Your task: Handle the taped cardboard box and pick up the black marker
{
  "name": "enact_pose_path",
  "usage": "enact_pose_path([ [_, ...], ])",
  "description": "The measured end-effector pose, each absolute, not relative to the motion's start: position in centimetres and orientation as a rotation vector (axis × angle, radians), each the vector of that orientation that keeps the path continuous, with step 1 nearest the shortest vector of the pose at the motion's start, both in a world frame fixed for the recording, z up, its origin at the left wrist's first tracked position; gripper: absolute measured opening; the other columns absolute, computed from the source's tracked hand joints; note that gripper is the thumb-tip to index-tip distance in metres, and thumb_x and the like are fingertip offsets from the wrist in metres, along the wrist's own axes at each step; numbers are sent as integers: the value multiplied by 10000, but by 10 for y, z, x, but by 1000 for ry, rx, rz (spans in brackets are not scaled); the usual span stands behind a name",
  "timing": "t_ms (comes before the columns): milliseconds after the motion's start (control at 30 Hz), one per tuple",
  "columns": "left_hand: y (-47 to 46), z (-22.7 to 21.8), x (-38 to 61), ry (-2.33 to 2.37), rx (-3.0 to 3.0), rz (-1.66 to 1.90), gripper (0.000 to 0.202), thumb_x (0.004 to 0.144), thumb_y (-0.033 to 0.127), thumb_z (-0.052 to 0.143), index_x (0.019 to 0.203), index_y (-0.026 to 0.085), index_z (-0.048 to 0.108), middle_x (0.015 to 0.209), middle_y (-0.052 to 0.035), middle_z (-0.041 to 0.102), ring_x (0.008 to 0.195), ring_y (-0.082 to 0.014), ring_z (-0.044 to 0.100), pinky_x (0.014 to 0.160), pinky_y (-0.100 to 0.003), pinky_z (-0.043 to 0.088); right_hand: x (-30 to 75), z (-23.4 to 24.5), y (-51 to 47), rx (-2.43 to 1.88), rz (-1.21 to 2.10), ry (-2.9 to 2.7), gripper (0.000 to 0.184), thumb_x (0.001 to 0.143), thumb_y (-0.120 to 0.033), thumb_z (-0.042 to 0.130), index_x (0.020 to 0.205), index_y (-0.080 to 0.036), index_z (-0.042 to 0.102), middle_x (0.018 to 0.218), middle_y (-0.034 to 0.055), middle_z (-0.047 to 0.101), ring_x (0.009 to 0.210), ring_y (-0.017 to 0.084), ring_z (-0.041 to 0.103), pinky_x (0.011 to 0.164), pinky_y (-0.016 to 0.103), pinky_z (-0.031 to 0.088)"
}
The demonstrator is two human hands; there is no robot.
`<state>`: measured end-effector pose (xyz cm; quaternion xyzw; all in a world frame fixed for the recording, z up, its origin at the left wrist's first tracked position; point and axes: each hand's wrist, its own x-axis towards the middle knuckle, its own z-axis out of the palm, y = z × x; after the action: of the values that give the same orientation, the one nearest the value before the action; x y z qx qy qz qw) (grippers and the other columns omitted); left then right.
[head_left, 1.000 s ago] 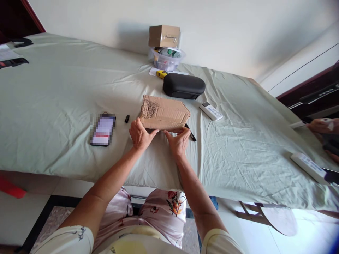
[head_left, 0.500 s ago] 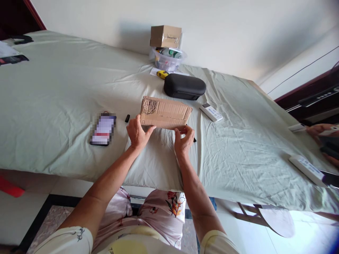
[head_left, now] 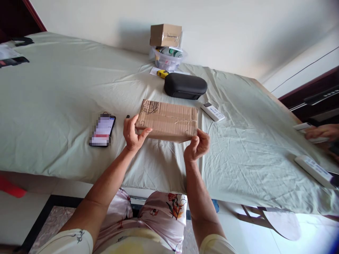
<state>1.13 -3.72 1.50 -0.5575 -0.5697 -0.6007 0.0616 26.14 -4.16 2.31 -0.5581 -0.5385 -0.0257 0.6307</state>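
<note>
A pale green cloth point(head_left: 238, 151), thin and full of soft wrinkles, covered the worktop point(head_left: 66, 88). At the far left lay some white paper point(head_left: 7, 52), near a dark flat thing. Next came a phone point(head_left: 104, 134), a thin rectangle with dark edges and a bright screen, partly blurred into squares. To its right, a small black piece point(head_left: 128, 116) showed only its upper end above the left hand point(head_left: 133, 135).

The left hand gripped the left end of a cardboard box point(head_left: 169, 118); its fingers were bent around the side and the thumb lay on the near edge, opened only as wide as this corner. The box was in the middle, between both hands, a long block with ribbed brown surface, a rough seam and curly dark scribbles. Whether its bottom touched the cloth, I could not tell.

Behind it stood a clear plastic tub point(head_left: 166, 65) with bottles, and on top a carton point(head_left: 166, 35) with shiny tape. A smooth black case point(head_left: 185, 85) with rounded ends lay nearer. The right hand point(head_left: 196, 147) had its fingers curled tightly, pinching the near right corner of the box.

Farther right lay a slim white bar point(head_left: 214, 113) with a dark end, then another person's hand point(head_left: 321, 132).
</note>
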Motion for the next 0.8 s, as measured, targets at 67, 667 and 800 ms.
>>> enact_pose_path([
  [67,-36,16,14,-1739,-1733,-1843,810,914,885,492,1282,183,659,1042,-110,674,969,-249,646,910,-387,528,260,25,-39,-1322,21,-1227,518,1002,-677,429,1035,-213,656,926,66,608,921,241,637,855,426,550],
  [667,-15,-2,12,-1954,-1862,-2000,382,953,436,740,1243,209,638,1084,-67,678,941,-190,687,807,-309,583,268,9,-11,-1274,445,-1236,458,911,-637,572,1064,-212,651,872,26,627,839,185,622,802,355,533],
  [800,-10,-6,8,-2035,-1912,-1994,326,891,283,769,1183,217,641,1020,-45,680,861,-176,685,788,-308,593,276,1,-6,-1351,543,-1317,374,875,-554,617,1029,-217,670,881,33,683,831,186,634,787,349,527],
])
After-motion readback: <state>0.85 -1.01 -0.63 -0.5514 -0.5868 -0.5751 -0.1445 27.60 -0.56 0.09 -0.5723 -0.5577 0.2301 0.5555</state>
